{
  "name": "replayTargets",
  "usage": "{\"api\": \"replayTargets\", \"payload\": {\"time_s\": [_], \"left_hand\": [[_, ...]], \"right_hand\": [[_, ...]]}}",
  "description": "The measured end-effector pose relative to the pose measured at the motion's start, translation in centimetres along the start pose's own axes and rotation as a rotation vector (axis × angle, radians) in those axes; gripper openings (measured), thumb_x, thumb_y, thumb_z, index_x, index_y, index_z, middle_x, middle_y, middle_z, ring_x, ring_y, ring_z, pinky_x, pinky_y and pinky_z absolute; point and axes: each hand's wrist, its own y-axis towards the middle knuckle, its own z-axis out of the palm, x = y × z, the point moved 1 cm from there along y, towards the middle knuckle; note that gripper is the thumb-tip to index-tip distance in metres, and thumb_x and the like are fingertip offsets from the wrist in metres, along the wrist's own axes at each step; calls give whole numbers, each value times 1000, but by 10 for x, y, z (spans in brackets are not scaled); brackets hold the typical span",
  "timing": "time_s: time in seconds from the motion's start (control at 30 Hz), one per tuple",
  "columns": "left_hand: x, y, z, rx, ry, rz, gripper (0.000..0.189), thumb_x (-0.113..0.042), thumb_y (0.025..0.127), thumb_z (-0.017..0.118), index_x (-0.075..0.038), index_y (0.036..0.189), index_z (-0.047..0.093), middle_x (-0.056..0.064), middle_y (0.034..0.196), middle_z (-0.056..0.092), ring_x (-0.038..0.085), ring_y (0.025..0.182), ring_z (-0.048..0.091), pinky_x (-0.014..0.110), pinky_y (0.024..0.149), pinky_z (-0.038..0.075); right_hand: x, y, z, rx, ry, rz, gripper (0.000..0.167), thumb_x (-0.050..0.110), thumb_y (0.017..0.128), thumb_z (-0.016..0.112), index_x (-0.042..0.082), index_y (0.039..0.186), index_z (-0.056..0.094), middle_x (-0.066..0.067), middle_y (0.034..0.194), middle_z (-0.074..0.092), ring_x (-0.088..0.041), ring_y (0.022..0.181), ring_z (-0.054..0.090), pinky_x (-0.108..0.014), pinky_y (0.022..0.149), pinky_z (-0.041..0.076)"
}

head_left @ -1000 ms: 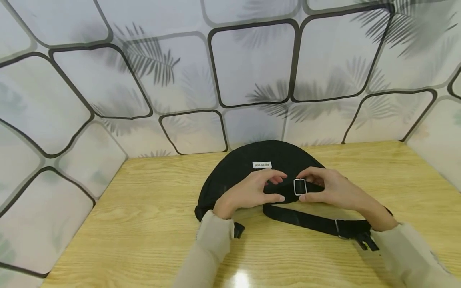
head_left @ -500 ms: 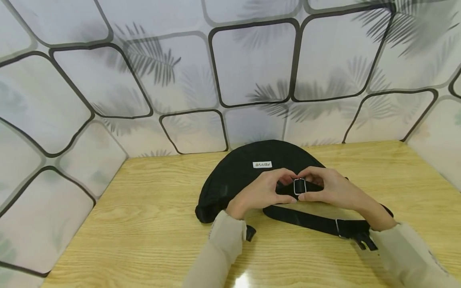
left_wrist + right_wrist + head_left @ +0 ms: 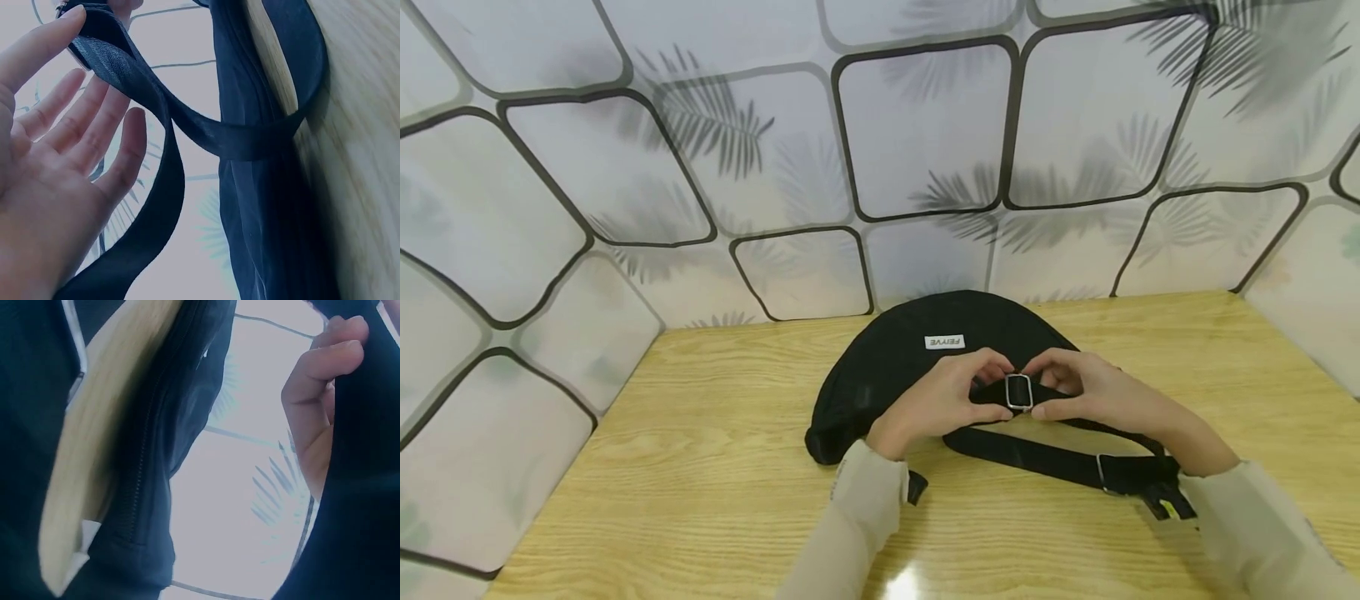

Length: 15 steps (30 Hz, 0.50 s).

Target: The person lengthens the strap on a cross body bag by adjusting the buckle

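Note:
A black waist bag (image 3: 880, 358) with a white label lies at the back of the table. Its black strap (image 3: 1022, 454) is raised toward me, carrying a square metal slide buckle (image 3: 1008, 392). My left hand (image 3: 936, 396) pinches the strap by its edges at the buckle's left side, thumb below and fingers above. From the right, my right hand (image 3: 1120, 404) pinches the strap just beside the buckle. In the left wrist view the thumb lies on the strap (image 3: 169, 212) near the metal frame, and a loop hangs below. The right wrist view shows curled fingers (image 3: 319, 369) partly behind dark webbing.
A black clip end (image 3: 1165, 500) and a second metal slider (image 3: 1101, 473) lie by the right sleeve. Another black buckle end (image 3: 917, 487) pokes out beside the left cuff. A patterned wall covering (image 3: 925, 133) closes off the wooden table (image 3: 700, 467) behind.
My left hand has moved right and its fingers have closed in at the buckle. The buckle has shifted slightly left, and the right fingers now sit off its right edge.

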Motion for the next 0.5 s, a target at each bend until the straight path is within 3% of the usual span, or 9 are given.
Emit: {"api": "replayTargets", "payload": {"time_s": [0.27,0.5], "left_hand": [[4,-7,-2,-14,-3,-9,46,-5,87,82,-1,128,61,8,111,65,14,97,60,21,87,47],[5,-11,-1,-20,9,-17,54,-12,87,83,1,134,60,9,118,64,18,104,59,22,91,46]], "right_hand": [[-7,1,-2,-57,-7,100,12,1,99,63,-9,106,64,-6,90,64,-9,78,58,-25,70,50],[-10,2,4,-67,129,65,10,-1,101,58,-11,103,60,-1,84,65,-14,68,60,-29,61,53]]}}
